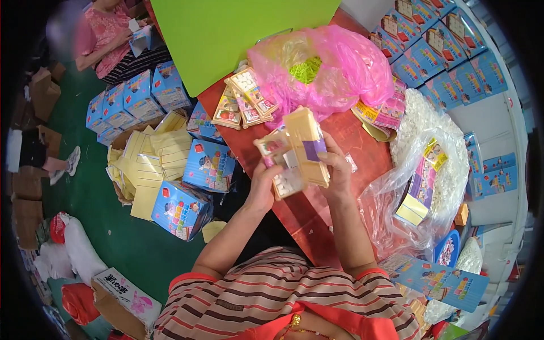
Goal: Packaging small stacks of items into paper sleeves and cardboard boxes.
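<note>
Above the red table (357, 198), my left hand (263, 186) is closed on the edge of a small cream tray (289, 180). White pieces and a strawberry picture show in that tray. My right hand (338, 167) grips a longer cream box (306, 144) with a purple band, tilted on end beside the tray. The two overlap, and I cannot tell whether they are joined. Just beyond them lie several similar filled trays (249, 96), stacked loosely. A pink plastic bag (351, 62) with bright green shreds (306, 70) in it spreads out behind.
A green board (238, 34) lies at the far side. Blue printed boxes (209, 164) and a carton of yellow sheets (161, 150) stand at left. To the right are a clear bag (391, 198), white filler (422, 122) and a printed pack (422, 181). Another person (110, 37) sits far left.
</note>
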Motion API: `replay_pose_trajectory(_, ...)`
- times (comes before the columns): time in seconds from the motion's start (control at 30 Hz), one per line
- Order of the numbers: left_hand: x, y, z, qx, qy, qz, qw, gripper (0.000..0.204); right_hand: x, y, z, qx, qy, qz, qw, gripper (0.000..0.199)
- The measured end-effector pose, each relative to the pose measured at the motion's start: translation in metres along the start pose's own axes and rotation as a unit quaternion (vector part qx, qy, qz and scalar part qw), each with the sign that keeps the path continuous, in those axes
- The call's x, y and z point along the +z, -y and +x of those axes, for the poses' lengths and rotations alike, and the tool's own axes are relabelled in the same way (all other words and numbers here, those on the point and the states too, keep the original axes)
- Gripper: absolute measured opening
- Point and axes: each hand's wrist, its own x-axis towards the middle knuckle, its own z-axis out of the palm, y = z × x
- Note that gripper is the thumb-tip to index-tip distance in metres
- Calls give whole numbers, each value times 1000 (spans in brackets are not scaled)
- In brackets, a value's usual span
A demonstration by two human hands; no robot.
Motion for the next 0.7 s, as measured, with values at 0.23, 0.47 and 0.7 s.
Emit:
replay_pose_trajectory(0.23,-26,87,19,-9,178,335,925,65,-39,18,-53,-25,-35,10,999,68)
replay_pose_trajectory(0.47,52,25,-38,84,131,771,618,64,-43,27,-90,-66,-22,75,995,52)
replay_pose_trajectory(0.7,53,5,-34,230,209,553,773,42,-30,12,-112,27,-55,302,951,46)
